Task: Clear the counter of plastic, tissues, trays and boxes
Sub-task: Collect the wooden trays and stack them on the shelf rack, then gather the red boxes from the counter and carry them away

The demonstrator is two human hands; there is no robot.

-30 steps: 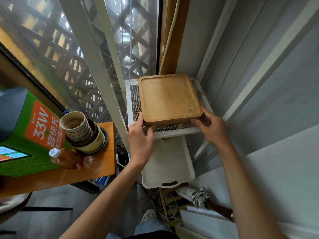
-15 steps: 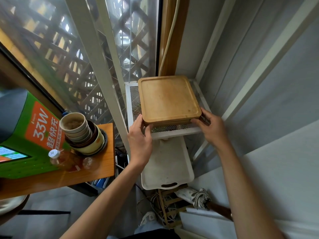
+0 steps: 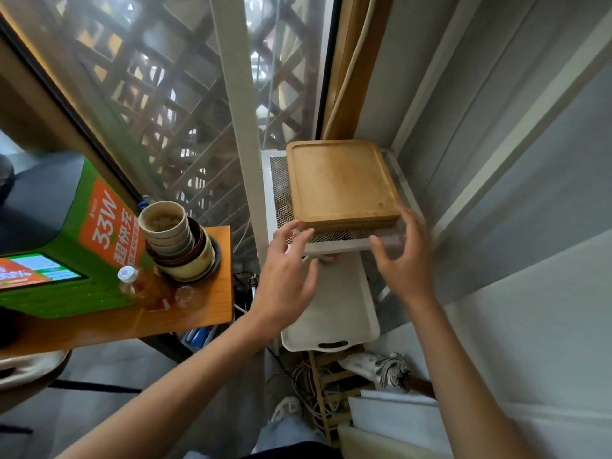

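Nearest the camera: both forearms reach up from the bottom edge, with a shoe [image 3: 287, 407] and a tangle of cables [image 3: 306, 380] on the floor between them. A folded umbrella [image 3: 381, 367] lies right of the cables, beside a slatted wooden rack [image 3: 326, 389]. Left hand [image 3: 286, 276] is open, fingers spread and relaxed, holding nothing; its fingertips are level with the front edge of the shelf [image 3: 334, 248], motion-blurred, so I cannot tell if they touch it. Right hand [image 3: 402, 260] is also open, fingers spread, blurred, near the shelf's front right corner and clear of the tray. Under the hands a white tray [image 3: 334, 313] with a cut-out handle sits on a lower level, sticking out toward the camera. Left side: a wooden table [image 3: 185, 318] carries a green box [image 3: 66, 246] with an orange "33W" panel and a lit screen, a capped bottle [image 3: 132, 286] lying beside it, and a stack of bowls [image 3: 180, 250] at the table's far corner. Further out: the wood tray [image 3: 342, 183] lies flat on the shelf's white mesh top, pushed toward the right rear, mesh exposed along its left and front sides. No hand is on it. Another wooden layer seems to sit under its front edge, detail unclear. Behind it stand a wooden post [image 3: 344, 61] with a pale hose [image 3: 356, 58] running down it, grey panelled wall on the right, and a window on the left with lattice [image 3: 159, 94] outside.
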